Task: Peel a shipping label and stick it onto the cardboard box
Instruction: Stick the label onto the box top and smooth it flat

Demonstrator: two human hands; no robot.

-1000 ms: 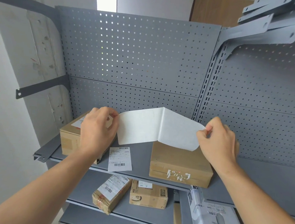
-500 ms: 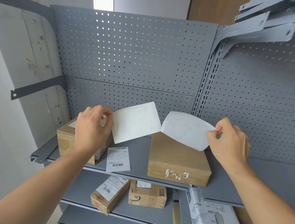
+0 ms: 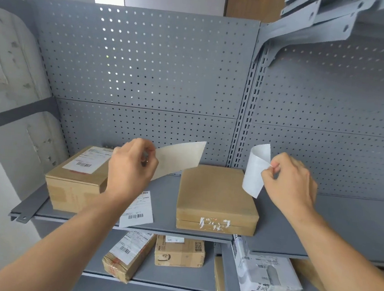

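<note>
My left hand (image 3: 131,165) pinches a flat, yellowish sheet (image 3: 178,158), which looks like the backing paper, by its left edge. A white curled sheet (image 3: 255,171), apparently the peeled label, hangs from the fingertips of my right hand (image 3: 292,182). The two sheets are fully apart. Below and between them, a plain flat cardboard box (image 3: 214,193) lies on the grey shelf (image 3: 342,216). Its top is bare and torn white tape shows on its front edge.
A labelled cardboard box (image 3: 76,177) stands at the shelf's left end. A loose printed label (image 3: 139,210) lies by the front edge, partly under my left forearm. Several parcels sit on the lower shelves (image 3: 177,253). Perforated metal panels (image 3: 146,71) close the back.
The two sheets, joined a second ago, have come fully apart. My hands moved away from each other, and the white sheet in my right hand has curled.
</note>
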